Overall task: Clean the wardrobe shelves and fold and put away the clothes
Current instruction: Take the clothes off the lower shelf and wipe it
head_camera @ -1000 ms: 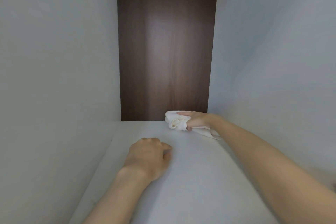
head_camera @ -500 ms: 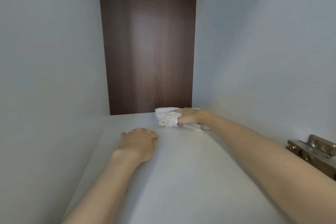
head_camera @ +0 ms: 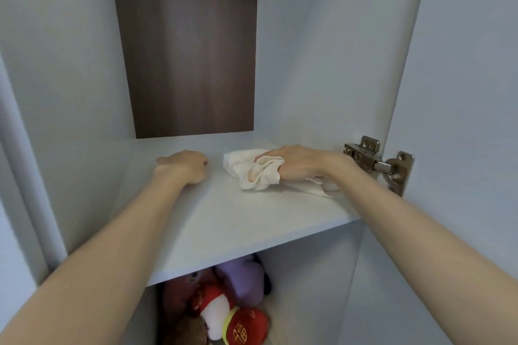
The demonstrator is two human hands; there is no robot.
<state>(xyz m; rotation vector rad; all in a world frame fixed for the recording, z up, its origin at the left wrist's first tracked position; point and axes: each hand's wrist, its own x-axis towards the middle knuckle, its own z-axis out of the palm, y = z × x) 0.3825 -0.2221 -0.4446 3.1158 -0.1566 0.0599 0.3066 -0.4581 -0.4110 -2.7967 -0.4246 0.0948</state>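
Shelf (head_camera: pixel 224 227): right hand (head_camera: pixel 300 162) grips cloth (head_camera: pixel 246 168); plush (head_camera: pixel 246 328) below, possibly Chinese character.

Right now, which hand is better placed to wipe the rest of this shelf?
Right. The right hand grips the white cloth lying on the shelf. The left hand rests on the shelf with curled fingers, holding nothing.

The cloth (head_camera: pixel 253 173) lies on the counter (head_camera: pixel 224 230) under the right hand (head_camera: pixel 298 162), with the left hand (head_camera: pixel 185 165) just left of it. A hinge (head_camera: pixel 377 164) sits at the right, and stuffed toys (head_camera: pixel 224 308) lie in the compartment below.
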